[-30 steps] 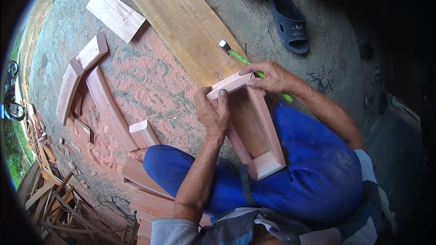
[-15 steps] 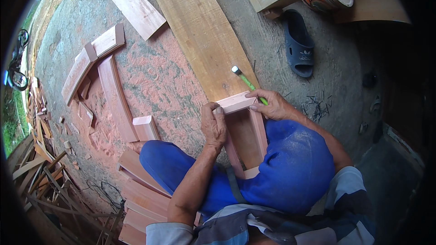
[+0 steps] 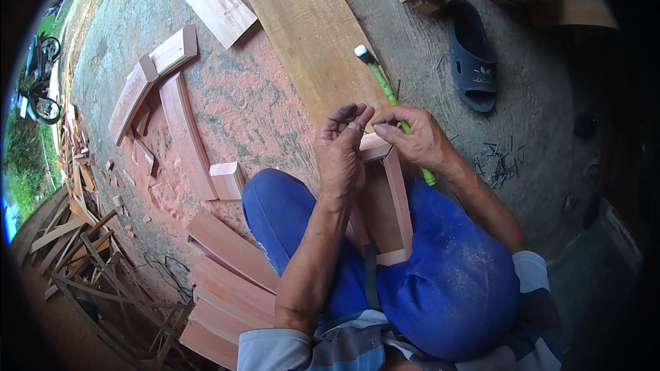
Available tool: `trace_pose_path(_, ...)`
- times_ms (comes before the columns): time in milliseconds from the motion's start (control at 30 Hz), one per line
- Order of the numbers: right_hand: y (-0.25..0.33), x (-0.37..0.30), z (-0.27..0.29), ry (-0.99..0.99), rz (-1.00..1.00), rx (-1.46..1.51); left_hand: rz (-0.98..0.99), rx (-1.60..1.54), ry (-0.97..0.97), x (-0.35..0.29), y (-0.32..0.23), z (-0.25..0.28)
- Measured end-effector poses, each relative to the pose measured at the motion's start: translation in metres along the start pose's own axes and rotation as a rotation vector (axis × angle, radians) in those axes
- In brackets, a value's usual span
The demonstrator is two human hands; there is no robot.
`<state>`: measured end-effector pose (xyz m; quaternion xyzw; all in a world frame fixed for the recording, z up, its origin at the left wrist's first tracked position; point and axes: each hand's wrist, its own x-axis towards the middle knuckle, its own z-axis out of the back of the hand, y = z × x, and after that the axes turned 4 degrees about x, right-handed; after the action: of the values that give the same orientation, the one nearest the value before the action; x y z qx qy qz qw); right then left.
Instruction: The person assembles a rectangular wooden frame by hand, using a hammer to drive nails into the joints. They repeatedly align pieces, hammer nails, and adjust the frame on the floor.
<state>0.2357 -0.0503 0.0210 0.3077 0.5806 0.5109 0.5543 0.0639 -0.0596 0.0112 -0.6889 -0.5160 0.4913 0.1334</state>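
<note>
My two hands meet above the near end of a long plank (image 3: 309, 34). The fingers of my left hand (image 3: 340, 154) are closed in a pinch on a thin nail. My right hand (image 3: 416, 141) is closed too, its thumb and forefinger pinched at the nail's other side. Below them a small four-sided wooden frame (image 3: 399, 196) lies between my legs, its far corner partly hidden by my hands. A hammer with a green handle (image 3: 381, 82) lies under my right hand, not gripped, its head pointing away over the plank.
Loose nails (image 3: 498, 163) are scattered on the concrete at the right, below a dark blue sandal (image 3: 473, 62). Curved wooden pieces (image 3: 182, 124) and a short board (image 3: 214, 3) lie amid sawdust at the left. Cut pieces (image 3: 230, 282) are stacked beside my left leg, near scrap wood (image 3: 82, 247).
Both hands have left the frame's far rail and come together above it, with a nail now between their fingertips. The view has shifted slightly.
</note>
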Motion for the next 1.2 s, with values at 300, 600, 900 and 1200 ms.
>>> trace_pose_path(300, -0.009, 0.002, -0.009, 0.009, -0.078, 0.186, -0.056, 0.178, 0.053, 0.002, 0.012, -0.007)
trace_pose_path(600, -0.006, -0.004, 0.006, 0.020, -0.190, 0.281, 0.129, 0.535, 0.082, 0.010, -0.018, 0.020)
trace_pose_path(900, -0.031, -0.027, 0.028, -0.220, -0.232, 0.163, 0.097, 0.887, 0.214, 0.016, -0.005, 0.018)
trace_pose_path(1200, -0.008, -0.039, 0.072, 0.006, -0.146, -0.203, 0.155, 1.192, 0.239, 0.024, 0.010, 0.018)
